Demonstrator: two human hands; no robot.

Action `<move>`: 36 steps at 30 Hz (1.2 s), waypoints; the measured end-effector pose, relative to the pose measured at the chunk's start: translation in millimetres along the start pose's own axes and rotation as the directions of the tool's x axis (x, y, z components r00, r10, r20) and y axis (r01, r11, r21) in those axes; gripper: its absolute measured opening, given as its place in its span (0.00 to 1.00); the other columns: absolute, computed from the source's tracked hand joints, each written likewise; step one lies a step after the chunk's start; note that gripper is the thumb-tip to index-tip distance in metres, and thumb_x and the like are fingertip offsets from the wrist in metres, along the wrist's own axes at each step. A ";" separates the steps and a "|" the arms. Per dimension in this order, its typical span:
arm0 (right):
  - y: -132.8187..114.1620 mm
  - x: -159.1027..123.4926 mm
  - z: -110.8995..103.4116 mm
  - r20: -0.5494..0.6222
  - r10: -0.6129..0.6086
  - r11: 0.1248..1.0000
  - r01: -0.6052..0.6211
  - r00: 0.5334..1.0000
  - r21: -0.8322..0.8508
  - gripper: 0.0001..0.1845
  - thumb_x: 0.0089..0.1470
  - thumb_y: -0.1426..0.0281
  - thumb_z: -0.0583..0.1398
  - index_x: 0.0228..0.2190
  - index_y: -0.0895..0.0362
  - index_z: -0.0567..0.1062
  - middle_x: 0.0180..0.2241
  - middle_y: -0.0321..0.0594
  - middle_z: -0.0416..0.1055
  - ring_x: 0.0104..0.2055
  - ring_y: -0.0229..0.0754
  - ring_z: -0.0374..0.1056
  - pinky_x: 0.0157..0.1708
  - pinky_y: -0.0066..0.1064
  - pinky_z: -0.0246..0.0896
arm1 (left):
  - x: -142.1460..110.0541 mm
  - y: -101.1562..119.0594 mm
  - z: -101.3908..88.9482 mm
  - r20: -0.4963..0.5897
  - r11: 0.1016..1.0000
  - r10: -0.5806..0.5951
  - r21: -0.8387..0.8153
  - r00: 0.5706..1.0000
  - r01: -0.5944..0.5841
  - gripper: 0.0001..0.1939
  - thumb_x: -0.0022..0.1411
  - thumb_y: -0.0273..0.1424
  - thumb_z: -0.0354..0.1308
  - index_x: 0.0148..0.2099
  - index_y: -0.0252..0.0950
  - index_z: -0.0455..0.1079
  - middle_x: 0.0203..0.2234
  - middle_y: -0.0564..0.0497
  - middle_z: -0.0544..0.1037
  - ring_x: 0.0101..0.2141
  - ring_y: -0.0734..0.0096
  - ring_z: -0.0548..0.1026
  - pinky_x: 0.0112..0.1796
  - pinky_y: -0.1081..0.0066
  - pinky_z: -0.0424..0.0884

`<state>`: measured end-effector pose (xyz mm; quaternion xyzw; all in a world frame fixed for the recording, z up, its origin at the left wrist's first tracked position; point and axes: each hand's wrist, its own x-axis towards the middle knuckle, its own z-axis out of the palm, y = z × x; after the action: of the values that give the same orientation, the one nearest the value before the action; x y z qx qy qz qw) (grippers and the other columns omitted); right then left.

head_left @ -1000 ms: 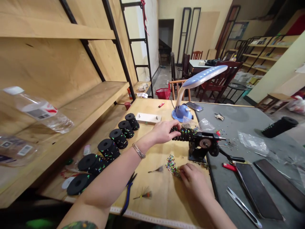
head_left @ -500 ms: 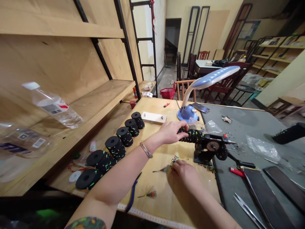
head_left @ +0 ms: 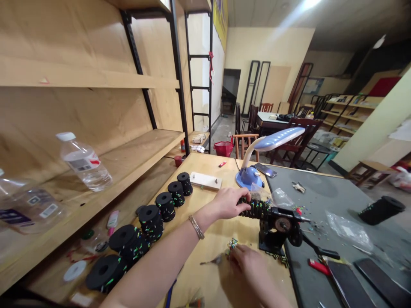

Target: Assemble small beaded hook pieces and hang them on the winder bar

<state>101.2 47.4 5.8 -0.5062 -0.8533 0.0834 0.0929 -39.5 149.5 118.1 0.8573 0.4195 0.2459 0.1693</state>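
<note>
My left hand (head_left: 228, 203) is curled around the near end of a black ridged roll (head_left: 259, 208) dotted with small coloured bits. The roll sits on the shaft of a black hand-cranked winder (head_left: 281, 224) to its right. Below, my right hand (head_left: 252, 267) rests low over the wooden table, fingers bent down and together at a small heap of colourful bead-like bits (head_left: 232, 243). Its fingertips are partly hidden, so what they pinch is unclear. A thin feathered piece (head_left: 214, 259) lies just left of that hand.
Several black spools (head_left: 165, 206) with coloured bits line the table's left side. A white board with two pegs (head_left: 205, 180) and a blue desk lamp (head_left: 248, 175) stand behind. Plastic bags (head_left: 348, 231) and dark flat slabs (head_left: 349, 282) lie on the grey mat. Bottles (head_left: 85, 162) occupy the left shelf.
The camera has tilted up, so the scene sits lower in view. My left hand keeps its hold on the roll, and my right hand stays at the small heap.
</note>
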 end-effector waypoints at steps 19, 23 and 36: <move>23.7 22.1 -53.6 -0.709 0.226 0.902 0.132 0.668 0.412 0.08 0.58 0.67 0.56 0.31 0.55 0.74 0.39 0.48 0.75 0.37 0.47 0.72 0.31 0.32 0.70 | -0.4 1.5 -0.1 0.035 0.999 -0.026 0.019 0.999 0.026 0.09 0.61 0.38 0.54 0.43 0.45 0.70 0.37 0.56 0.80 0.39 0.63 0.76 0.40 0.68 0.68; 25.3 27.6 -48.4 -0.714 0.236 0.894 0.141 0.659 0.426 0.08 0.58 0.66 0.57 0.32 0.55 0.74 0.38 0.48 0.75 0.36 0.47 0.72 0.29 0.33 0.71 | -0.4 0.4 0.6 0.030 1.000 -0.017 0.026 0.999 0.016 0.10 0.65 0.37 0.49 0.43 0.45 0.70 0.38 0.55 0.80 0.40 0.63 0.76 0.40 0.68 0.68; 30.0 34.3 -47.8 -0.741 0.175 0.943 0.106 0.648 0.315 0.06 0.58 0.67 0.57 0.33 0.54 0.74 0.36 0.45 0.73 0.37 0.46 0.71 0.35 0.34 0.70 | -1.8 -0.6 2.2 0.010 0.999 -0.013 0.044 1.000 0.013 0.08 0.63 0.34 0.49 0.42 0.43 0.68 0.37 0.53 0.80 0.39 0.60 0.76 0.39 0.64 0.68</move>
<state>122.2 94.1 47.6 -0.4875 -0.6988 0.0071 0.5234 -39.6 148.2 115.4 0.8592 0.4296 0.2312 0.1540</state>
